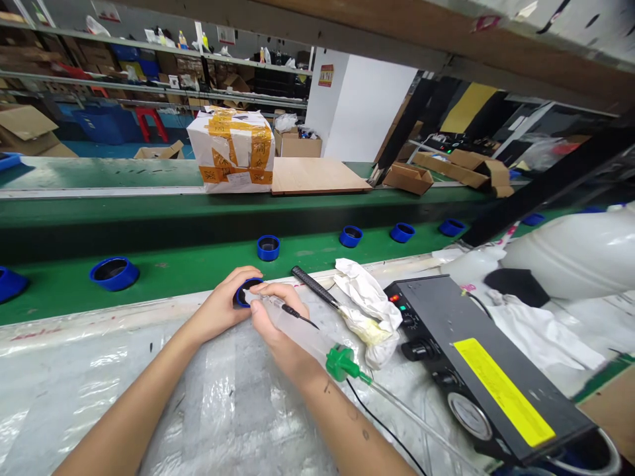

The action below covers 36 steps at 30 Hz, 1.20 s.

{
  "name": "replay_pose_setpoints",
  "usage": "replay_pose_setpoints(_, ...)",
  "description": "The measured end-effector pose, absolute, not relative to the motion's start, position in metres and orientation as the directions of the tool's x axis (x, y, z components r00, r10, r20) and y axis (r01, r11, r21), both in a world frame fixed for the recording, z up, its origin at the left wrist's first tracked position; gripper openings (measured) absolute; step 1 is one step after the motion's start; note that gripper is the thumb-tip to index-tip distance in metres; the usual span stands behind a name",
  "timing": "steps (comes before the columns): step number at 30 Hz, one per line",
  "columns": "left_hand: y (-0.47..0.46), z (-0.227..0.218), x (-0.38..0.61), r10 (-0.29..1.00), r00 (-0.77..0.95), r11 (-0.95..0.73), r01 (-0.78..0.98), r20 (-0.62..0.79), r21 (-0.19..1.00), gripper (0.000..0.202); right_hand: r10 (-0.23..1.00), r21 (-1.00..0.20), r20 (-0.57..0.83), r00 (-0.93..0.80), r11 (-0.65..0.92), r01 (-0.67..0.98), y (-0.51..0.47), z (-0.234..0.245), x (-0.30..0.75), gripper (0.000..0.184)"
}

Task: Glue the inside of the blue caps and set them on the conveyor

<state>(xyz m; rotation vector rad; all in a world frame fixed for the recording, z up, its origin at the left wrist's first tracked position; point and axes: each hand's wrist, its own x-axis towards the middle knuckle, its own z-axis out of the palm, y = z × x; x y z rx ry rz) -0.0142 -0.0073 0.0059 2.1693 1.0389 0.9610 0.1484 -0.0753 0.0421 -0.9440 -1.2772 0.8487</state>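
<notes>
My left hand (225, 301) is closed around the left side of a blue ring-shaped cap (242, 293) with a dark inside, at the bench's far edge. In my right hand (282, 317) is a translucent dispensing syringe (302, 328), its tip pointing into the cap. A green adapter (342, 362) caps the syringe's rear end, and a clear air tube runs from it toward the lower right. A thin black cable passes along the syringe. Whether the tip touches the cap's inside is hidden by my fingers.
Several blue caps, one (268, 247) straight ahead, stand on the green conveyor (208, 264). Right of my hands lie a black-handled tool (315, 286), a crumpled white cloth (367, 297) and a black dispenser box (486, 357) with a gauge. A taped carton (235, 152) stands behind.
</notes>
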Motion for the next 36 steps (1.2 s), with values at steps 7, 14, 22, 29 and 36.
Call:
replay_pose_setpoints(7, -0.007, 0.004, -0.015, 0.816, 0.455, -0.548, 0.416, 0.355, 0.726, 0.040, 0.912, -0.920, 0.389, 0.134, 0.392, 0.001, -0.074, 0.044, 0.151, 0.010)
replay_pose_setpoints(14, -0.008, 0.009, -0.013, 0.809, 0.452, -0.564, 0.422, 0.375, 0.710, 0.039, 0.901, -0.910, 0.408, 0.145, 0.414, -0.016, -0.072, 0.042, 0.154, 0.011)
replay_pose_setpoints(22, -0.007, 0.007, -0.014, 0.801, 0.451, -0.583, 0.433, 0.394, 0.688, 0.042, 0.898, -0.910, 0.408, 0.166, 0.414, -0.006, -0.070, 0.042, 0.158, 0.010)
replay_pose_setpoints(29, -0.007, 0.006, -0.014, 0.802, 0.459, -0.576, 0.427, 0.381, 0.697, 0.041, 0.897, -0.916, 0.396, 0.197, 0.402, 0.009, -0.070, 0.045, 0.161, 0.008)
replay_pose_setpoints(36, -0.006, 0.003, -0.016, 0.805, 0.462, -0.570, 0.431, 0.372, 0.699, 0.043, 0.888, -0.914, 0.405, 0.217, 0.401, 0.064, -0.067, 0.040, 0.163, 0.007)
